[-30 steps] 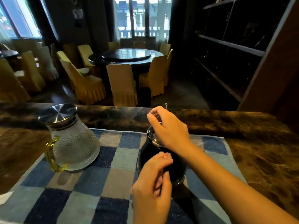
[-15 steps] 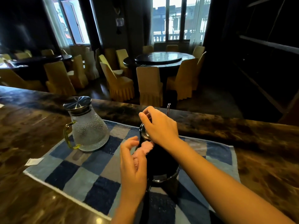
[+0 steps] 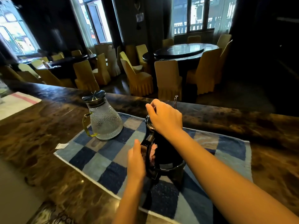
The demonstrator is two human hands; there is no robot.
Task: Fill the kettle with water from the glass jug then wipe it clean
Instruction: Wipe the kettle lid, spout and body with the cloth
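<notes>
Resting at centre frame on the blue checked towel (image 3: 97, 159), the black kettle (image 3: 168, 154) is being gripped from above by the right hand (image 3: 166, 118), whose fingers are curling down over the lid (image 3: 147, 122). The left hand (image 3: 135, 160), lower centre, is pressing a pink cloth (image 3: 153, 150) against the kettle's side by the handle (image 3: 146, 143), thumb raised, fingers mostly hidden. The glass jug (image 3: 105, 122) is standing lidded, left of centre, apart from the kettle.

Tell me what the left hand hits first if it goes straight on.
Likely nothing close, though depth is unclear: the left hand points away through the gap between the glass jug and the kettle, above the checked mat. The pink cloth it holds sits beside the kettle.
</notes>
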